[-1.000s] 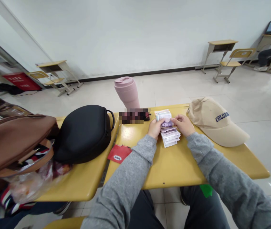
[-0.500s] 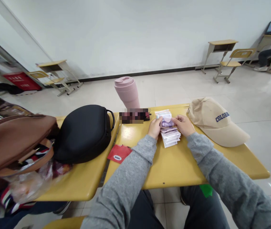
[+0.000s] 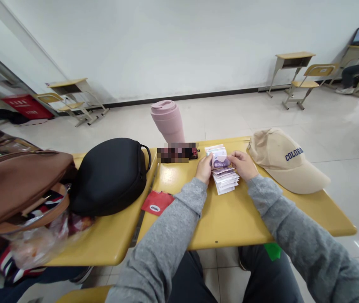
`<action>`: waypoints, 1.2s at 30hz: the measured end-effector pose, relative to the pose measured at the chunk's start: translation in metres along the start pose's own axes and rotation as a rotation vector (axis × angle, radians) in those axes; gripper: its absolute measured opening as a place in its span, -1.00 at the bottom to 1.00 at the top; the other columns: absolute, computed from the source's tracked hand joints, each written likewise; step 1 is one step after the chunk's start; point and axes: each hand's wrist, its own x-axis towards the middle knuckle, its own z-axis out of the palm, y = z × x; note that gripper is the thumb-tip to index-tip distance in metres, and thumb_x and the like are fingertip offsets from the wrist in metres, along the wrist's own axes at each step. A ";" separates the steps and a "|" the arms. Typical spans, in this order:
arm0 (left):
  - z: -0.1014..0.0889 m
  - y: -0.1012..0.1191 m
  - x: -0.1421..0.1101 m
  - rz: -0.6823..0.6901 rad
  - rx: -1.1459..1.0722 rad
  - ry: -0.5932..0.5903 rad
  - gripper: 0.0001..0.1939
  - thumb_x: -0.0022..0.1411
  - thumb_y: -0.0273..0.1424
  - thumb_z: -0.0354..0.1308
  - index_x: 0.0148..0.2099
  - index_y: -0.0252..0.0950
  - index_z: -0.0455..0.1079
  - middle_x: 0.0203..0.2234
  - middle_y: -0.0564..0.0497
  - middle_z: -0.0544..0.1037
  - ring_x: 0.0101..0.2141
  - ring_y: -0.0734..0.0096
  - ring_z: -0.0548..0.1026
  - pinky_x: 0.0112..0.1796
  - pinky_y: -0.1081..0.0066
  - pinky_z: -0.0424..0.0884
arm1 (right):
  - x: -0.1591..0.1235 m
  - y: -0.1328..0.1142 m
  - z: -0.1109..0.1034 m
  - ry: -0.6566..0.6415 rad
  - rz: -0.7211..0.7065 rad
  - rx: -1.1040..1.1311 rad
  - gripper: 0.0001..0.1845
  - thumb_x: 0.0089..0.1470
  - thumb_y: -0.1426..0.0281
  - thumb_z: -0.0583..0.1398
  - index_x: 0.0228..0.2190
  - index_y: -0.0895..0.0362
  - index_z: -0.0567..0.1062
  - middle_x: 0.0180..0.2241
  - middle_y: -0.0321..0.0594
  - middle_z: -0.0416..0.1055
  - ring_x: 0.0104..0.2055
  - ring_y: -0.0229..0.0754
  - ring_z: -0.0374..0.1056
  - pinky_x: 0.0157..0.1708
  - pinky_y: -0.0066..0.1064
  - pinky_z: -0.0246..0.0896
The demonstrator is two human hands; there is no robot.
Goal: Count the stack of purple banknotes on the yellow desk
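Over the yellow desk, the left hand and the right hand pinch opposite sides of a purple banknote, amid overlapping notes (a beige cap sits beside the right hand).

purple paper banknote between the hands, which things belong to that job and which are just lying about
With the job:
purple paper banknote, between left hand and right hand
fanned pale paper notes

Lying about:
tapered pink tumbler
beige fabric cap
rounded black case
flat red pouch
smooth brown bag

Banknote — purple, portrait-printed; cap — beige; pink cup; yellow desk.
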 end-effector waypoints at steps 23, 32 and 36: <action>0.006 0.007 -0.007 -0.010 0.002 0.009 -0.69 -0.09 -0.19 0.28 -0.40 -0.36 0.46 -0.45 -0.05 0.58 -0.36 0.30 0.52 -0.24 0.33 0.38 | 0.003 0.007 0.000 0.006 -0.008 -0.052 -0.66 -0.08 0.15 0.19 -0.66 0.13 0.33 -0.71 -0.40 0.15 -0.61 -0.34 0.02 -0.56 -0.44 -0.07; 0.007 0.008 -0.009 -0.005 0.010 0.004 -0.68 -0.09 -0.18 0.28 -0.42 -0.37 0.45 -0.52 -0.03 0.55 -0.40 0.30 0.51 -0.27 0.32 0.37 | 0.002 0.006 0.000 -0.001 0.006 -0.042 -0.64 -0.08 0.13 0.19 -0.66 0.13 0.32 -0.71 -0.40 0.12 -0.61 -0.34 0.00 -0.57 -0.44 -0.09; 0.007 0.009 -0.010 -0.010 0.014 -0.003 -0.68 -0.08 -0.17 0.27 -0.41 -0.37 0.45 -0.54 -0.03 0.54 -0.39 0.29 0.51 -0.27 0.32 0.37 | 0.002 0.005 0.000 -0.005 0.007 -0.024 -0.65 -0.08 0.13 0.20 -0.65 0.13 0.32 -0.72 -0.41 0.11 -0.62 -0.35 -0.01 -0.58 -0.44 -0.11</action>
